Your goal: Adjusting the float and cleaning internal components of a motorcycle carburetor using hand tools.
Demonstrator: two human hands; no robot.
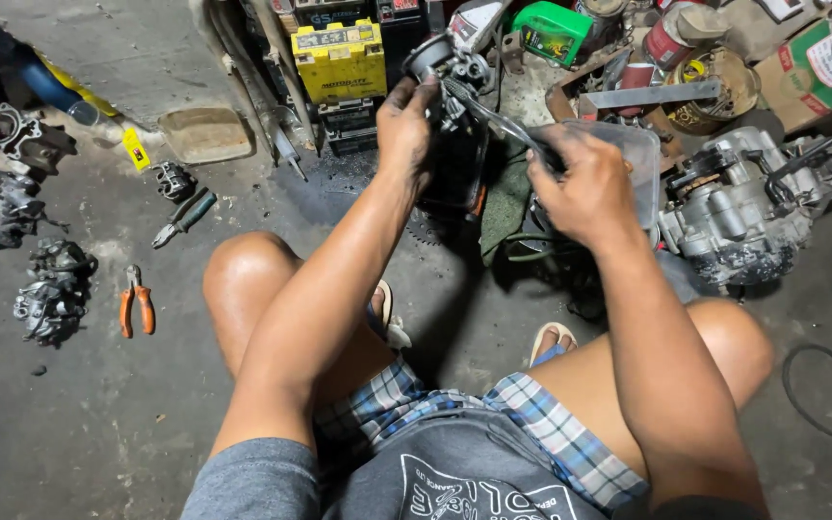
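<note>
The left hand point(404, 120) clamps the dark engine part point(447, 72); the right hand point(585, 183) is fisted around a metal tool point(493, 117). If the tool slips off greasy metal, I'd expect skinned knuckles.

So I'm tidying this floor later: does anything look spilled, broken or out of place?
Nothing looks spilled. Tools and parts lie loose on the concrete: orange pliers, dark pliers and greasy metal parts at the left. The left hand steadies a small engine part; the right hand holds a tool against it.
</note>
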